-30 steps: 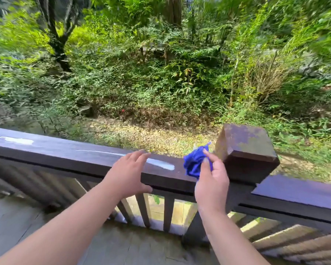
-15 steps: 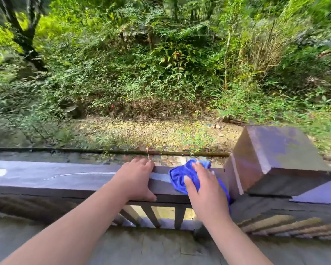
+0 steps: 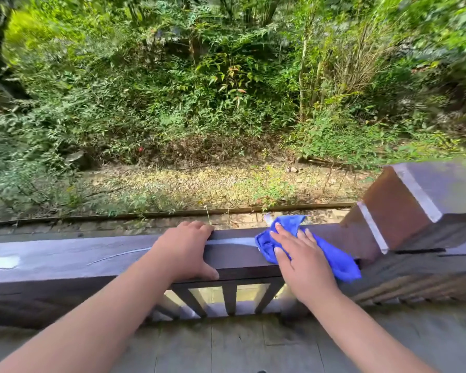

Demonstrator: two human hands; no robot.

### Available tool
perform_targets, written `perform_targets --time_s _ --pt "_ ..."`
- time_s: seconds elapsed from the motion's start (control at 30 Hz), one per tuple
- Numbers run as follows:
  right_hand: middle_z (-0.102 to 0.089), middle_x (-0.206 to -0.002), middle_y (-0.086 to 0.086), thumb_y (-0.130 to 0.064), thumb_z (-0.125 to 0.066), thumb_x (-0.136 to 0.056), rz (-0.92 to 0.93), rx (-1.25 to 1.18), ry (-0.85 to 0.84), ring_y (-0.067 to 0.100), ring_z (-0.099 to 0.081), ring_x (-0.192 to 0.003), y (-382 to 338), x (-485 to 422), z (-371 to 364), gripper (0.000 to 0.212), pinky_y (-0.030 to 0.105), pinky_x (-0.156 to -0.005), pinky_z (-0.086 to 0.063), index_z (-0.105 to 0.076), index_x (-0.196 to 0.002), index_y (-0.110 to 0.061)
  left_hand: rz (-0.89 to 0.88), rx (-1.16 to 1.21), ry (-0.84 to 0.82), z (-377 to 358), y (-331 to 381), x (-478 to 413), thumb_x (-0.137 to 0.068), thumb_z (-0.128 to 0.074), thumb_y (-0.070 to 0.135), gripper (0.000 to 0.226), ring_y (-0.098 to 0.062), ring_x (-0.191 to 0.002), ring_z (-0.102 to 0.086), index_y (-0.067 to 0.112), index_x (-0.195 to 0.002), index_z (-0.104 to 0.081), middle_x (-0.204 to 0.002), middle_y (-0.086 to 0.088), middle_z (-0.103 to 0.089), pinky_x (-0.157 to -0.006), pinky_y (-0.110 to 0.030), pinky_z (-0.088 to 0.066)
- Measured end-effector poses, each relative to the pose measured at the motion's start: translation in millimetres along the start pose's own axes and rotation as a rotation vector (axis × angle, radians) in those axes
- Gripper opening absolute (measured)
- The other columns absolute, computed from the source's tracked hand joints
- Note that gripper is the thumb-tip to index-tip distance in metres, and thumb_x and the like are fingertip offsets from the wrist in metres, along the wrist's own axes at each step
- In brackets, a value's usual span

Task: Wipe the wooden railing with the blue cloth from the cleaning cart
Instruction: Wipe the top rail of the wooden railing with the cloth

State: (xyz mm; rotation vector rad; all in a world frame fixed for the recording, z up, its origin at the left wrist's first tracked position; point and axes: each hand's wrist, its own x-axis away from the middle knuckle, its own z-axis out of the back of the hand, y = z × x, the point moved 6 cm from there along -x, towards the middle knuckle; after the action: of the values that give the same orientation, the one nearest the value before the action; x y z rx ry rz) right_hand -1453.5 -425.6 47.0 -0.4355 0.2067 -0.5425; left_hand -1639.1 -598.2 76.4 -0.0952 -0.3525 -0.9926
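Observation:
The dark wooden railing (image 3: 73, 261) runs across the lower part of the head view, its flat top shining in patches. A blue cloth (image 3: 334, 258) lies spread on the rail top just left of the square post. My right hand (image 3: 296, 254) presses flat on the cloth, fingers apart and pointing away from me. My left hand (image 3: 184, 250) grips the rail to the left of the cloth, fingers over the far edge and thumb on the near face. A hand's width of bare rail separates the two hands.
A thick square wooden post (image 3: 414, 208) rises at the right end of this rail section. Slats (image 3: 230, 298) run below the rail. Grey floor boards (image 3: 240, 345) lie under me. Beyond the rail are a ledge, leaf litter and dense green bushes.
The view has tipped downward and closer to the rail. My right hand has flattened the bunched cloth onto the rail top. My left hand has closed further around the rail.

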Motion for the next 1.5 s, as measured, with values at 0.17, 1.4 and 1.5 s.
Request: perform_targets --time_s 0.17,1.4,1.5 --pt "-0.049 -0.149 -0.013 -0.031 -0.040 -0.097 0.025 -0.004 0.009 0.031 -0.049 -0.132 -67 -3 -35 0.043 0.037 -0.120 -0.014 -0.060 -0.134 -0.029 0.008 -0.004 0.031 0 -28 18 -0.055 -0.070 0.083 0.111 -0.025 -0.125 -0.050 0.026 -0.146 -0.044 -0.136 0.002 -0.055 -0.101 -0.046 -0.051" --pt "-0.072 -0.107 -0.013 -0.028 -0.049 -0.101 -0.132 -0.573 0.020 0.011 -0.062 -0.102 -117 -38 -36 0.024 0.024 -0.081 -0.043 -0.070 -0.112 -0.031 0.116 0.020 0.060 -4 -45 23 -0.054 -0.080 0.078 0.104 -0.025 -0.117 -0.052 0.020 -0.136 -0.054 -0.125 -0.001 -0.056 -0.102 -0.039 -0.046" --pt "-0.071 -0.104 -0.010 -0.027 -0.049 -0.101 -0.120 -0.625 -0.023 0.013 -0.062 -0.101 -143 -46 -44 0.022 0.026 -0.083 -0.044 -0.069 -0.110 -0.029 0.087 0.011 0.072 -5 -47 22 -0.054 -0.081 0.077 0.098 -0.026 -0.113 -0.053 0.018 -0.129 -0.056 -0.120 -0.002 -0.058 -0.100 -0.038 -0.045"
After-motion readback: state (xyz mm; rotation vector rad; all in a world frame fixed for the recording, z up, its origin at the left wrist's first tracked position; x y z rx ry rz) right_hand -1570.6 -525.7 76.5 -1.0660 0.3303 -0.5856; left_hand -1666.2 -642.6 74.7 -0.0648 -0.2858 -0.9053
